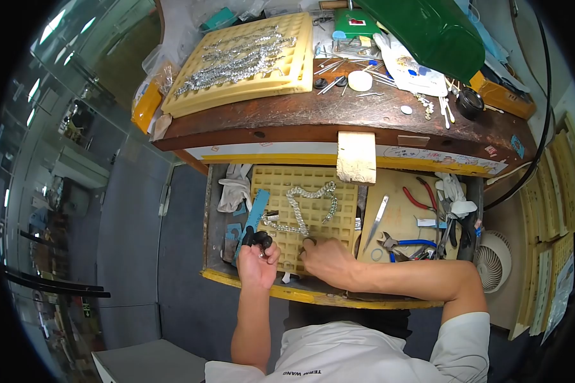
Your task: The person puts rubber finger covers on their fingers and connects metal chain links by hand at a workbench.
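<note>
My left hand is raised over the front left of the open drawer, fingers curled together, with black covers on some fingertips. Whatever sits between those fingers is too small to make out. My right hand reaches down onto the yellow grid tray, its fingers bent together and a dark cover on one tip. What they pinch is hidden. Just beyond them a thick silver link chain lies in a loose loop across the tray. A blue strip rests along the tray's left side.
On the drawer's right are tweezers, red-handled pliers and blue-handled cutters. A wooden block juts from the bench edge above. On the bench, another yellow tray bears several silver chains. A fan stands right.
</note>
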Available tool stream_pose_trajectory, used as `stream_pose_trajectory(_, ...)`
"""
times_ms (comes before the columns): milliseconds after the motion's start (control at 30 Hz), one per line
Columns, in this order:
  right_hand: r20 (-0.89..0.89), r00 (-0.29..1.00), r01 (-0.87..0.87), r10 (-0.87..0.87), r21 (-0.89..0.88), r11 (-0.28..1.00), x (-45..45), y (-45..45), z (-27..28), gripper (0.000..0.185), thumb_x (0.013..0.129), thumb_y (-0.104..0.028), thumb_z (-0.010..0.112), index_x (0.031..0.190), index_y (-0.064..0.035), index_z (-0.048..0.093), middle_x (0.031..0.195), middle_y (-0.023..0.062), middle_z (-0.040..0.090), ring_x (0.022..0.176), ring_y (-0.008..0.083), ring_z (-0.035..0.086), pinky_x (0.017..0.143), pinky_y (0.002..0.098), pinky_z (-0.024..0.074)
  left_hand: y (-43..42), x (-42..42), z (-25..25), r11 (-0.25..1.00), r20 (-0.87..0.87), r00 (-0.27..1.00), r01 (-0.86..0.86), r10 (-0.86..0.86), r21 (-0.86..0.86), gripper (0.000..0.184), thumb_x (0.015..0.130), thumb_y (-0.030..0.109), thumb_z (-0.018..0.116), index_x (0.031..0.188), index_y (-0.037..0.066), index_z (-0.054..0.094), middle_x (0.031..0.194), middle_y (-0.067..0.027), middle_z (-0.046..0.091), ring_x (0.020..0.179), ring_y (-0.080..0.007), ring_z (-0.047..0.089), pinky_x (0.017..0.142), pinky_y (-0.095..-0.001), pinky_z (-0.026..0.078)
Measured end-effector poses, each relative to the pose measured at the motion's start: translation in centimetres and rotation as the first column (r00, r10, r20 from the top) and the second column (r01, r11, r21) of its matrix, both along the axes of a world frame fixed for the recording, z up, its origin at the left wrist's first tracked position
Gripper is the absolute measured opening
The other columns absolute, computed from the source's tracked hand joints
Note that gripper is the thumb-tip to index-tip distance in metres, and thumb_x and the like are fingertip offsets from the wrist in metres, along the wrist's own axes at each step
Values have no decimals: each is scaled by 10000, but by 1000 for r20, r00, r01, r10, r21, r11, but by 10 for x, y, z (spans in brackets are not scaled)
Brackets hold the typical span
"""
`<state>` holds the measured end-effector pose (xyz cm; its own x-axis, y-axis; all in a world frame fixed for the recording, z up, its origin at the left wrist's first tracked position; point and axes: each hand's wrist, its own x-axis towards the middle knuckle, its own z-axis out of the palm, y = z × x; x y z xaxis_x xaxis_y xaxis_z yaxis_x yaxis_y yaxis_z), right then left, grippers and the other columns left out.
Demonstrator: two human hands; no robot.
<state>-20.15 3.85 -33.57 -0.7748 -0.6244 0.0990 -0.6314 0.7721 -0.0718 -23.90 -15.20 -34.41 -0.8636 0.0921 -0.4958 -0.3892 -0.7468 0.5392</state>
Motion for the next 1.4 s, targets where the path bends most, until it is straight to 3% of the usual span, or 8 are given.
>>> stream_pose_trajectory(267,107,994,5,16,-185,983,-6,9,-12,86,740,-84,610,772,-11,643,763,114,635,672,242,670,552,338,528,5,4,-2,1000,11,1000,15,-15,2,225,949,201,447,861,27,560,727,-65,512,614,-159,425,507,-272,315)
stream_pose_trajectory(400,139,990,21,-20,-4,1000,16,7,-1,86,764,-103,595,782,-25,625,782,118,645,688,261,680,502,382,516,9,6,-9,1000,18,1000,12,-12,-14,226,944,198,457,883,15,575,746,-71,533,625,-165,444,516,-277,326)
stream_pose_trajectory(533,128,991,52,-44,-57,997,8,2,3,83,756,-92,606,783,-23,643,721,109,663,682,241,685,531,348,525,8,8,-13,1000,25,999,20,-20,-18,217,932,168,433,887,6,570,747,-76,532,625,-169,444,521,-283,333)
stream_pose_trajectory(733,301,953,73,-25,-148,986,-9,7,5,131,748,-56,606,851,22,626,763,179,684,749,329,693,608,405,536,8,4,-11,1000,35,999,16,-16,1,215,910,126,385,891,-5,554,761,-88,530,626,-178,444,524,-290,343)
stream_pose_trajectory(967,345,937,107,-46,-159,982,-8,10,-3,158,766,-79,598,869,40,610,799,206,675,803,353,681,650,434,530,15,6,-8,996,66,996,61,-57,-60,244,966,246,456,901,29,545,739,-62,497,631,-168,434,526,-283,334)
stream_pose_trajectory(1200,433,891,334,-137,-420,844,-18,21,25,256,757,-198,634,822,44,583,735,231,640,709,409,638,656,464,511,32,13,4,991,29,1000,7,-4,-136,216,954,172,497,950,-17,602,796,-82,567,680,-186,508,555,-289,374)
stream_pose_trajectory(1333,414,910,281,-29,-565,776,-22,9,42,214,735,-159,655,773,38,583,672,236,613,651,409,623,633,450,515,37,16,-17,989,37,994,102,-98,-111,234,970,252,478,1050,83,618,999,-48,639,952,-197,607,857,-341,499)
stream_pose_trajectory(1400,369,929,215,-17,-503,837,-28,6,55,183,723,-122,670,787,39,610,662,231,620,623,380,636,620,439,519,41,17,-16,996,19,997,75,-74,-53,222,956,282,499,1020,105,616,954,-18,626,883,-178,602,789,-325,505)
